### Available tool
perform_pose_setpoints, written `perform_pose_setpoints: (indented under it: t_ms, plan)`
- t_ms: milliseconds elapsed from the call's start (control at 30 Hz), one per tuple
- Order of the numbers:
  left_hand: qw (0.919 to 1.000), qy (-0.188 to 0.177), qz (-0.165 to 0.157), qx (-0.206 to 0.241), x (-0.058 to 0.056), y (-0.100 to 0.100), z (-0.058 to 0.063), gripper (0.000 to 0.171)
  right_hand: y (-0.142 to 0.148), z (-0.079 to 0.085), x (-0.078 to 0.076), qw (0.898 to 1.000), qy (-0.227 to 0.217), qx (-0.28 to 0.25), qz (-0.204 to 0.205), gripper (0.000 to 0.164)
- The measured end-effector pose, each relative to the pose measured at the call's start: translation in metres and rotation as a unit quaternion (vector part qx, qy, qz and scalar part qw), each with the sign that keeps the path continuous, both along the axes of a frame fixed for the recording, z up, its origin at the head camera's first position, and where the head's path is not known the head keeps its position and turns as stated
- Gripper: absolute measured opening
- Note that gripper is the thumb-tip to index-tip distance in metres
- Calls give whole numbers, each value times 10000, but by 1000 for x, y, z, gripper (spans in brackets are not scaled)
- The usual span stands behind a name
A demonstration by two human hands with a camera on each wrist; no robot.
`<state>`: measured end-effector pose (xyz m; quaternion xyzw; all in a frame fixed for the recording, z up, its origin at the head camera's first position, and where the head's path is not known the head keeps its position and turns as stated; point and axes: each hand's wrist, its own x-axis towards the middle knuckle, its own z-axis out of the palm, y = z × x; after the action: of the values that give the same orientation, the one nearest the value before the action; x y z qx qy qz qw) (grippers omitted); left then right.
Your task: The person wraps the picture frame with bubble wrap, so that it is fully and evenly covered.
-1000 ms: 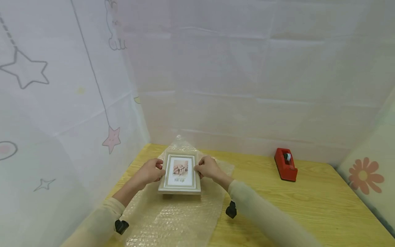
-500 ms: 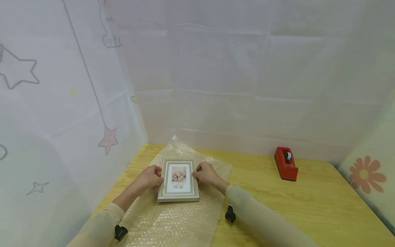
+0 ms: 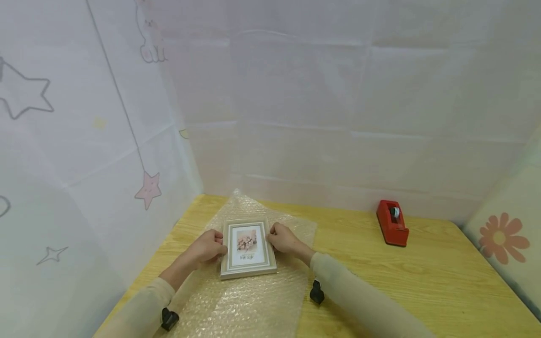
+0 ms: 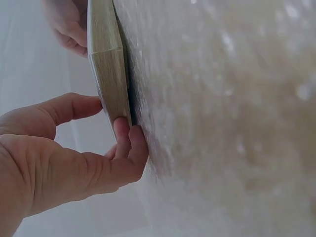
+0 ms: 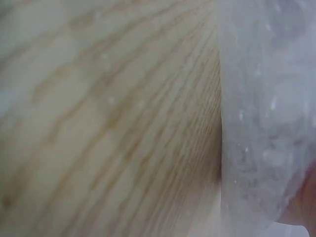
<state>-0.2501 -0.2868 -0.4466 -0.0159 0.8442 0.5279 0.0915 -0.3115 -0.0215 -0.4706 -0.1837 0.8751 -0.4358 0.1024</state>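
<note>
A cream picture frame (image 3: 248, 262) with a flower print lies face up over a sheet of bubble wrap (image 3: 249, 305). My left hand (image 3: 208, 248) holds its left edge. In the left wrist view that hand's thumb meets the front rim of the frame (image 4: 109, 74), and its fingertips sit against the side near the wrap. On the opposite edge, my right hand (image 3: 286, 238) grips the frame with thumb and bent fingers. The right wrist view shows mostly wood grain and bubble wrap (image 5: 266, 118), with only a sliver of the hand (image 5: 302, 202).
A red tape dispenser (image 3: 392, 224) stands at the back right of the yellow wooden table (image 3: 359, 263). Printed cloth hangs behind and at both sides. One pointed corner of the wrap reaches toward the back cloth.
The frame has come down from a raised, tilted position, moving toward me onto the wrap, then turned slightly. Both hands moved with it, keeping their hold on its sides.
</note>
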Motion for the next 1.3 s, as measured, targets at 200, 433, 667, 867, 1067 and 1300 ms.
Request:
perform_pose_setpoints:
  t_ms: [200, 433, 667, 867, 1067, 1300]
  plan:
    - [9992, -174, -98, 344, -7, -3, -7, 59, 10, -1, -2, 9998, -168, -82, 76, 10]
    - [9965, -488, -244, 626, -14, -7, -14, 64, 19, -1, -2, 9993, -374, -32, 2, 11]
    - [9960, -510, -504, 542, -23, -1, -15, 56, 31, 3, 4, 9994, -282, -38, -183, 13]
    - [9915, -646, -914, 667, -37, 8, -14, 42, 46, 5, 5, 9993, -280, -40, -241, 14]
    - [9862, -580, -1372, 716, -53, 21, -18, 34, 64, 4, 5, 9992, -197, -41, -340, 14]
    - [9799, -603, -1645, 952, -63, 32, -22, 42, 76, -1, 1, 9992, 38, 57, -392, 14]
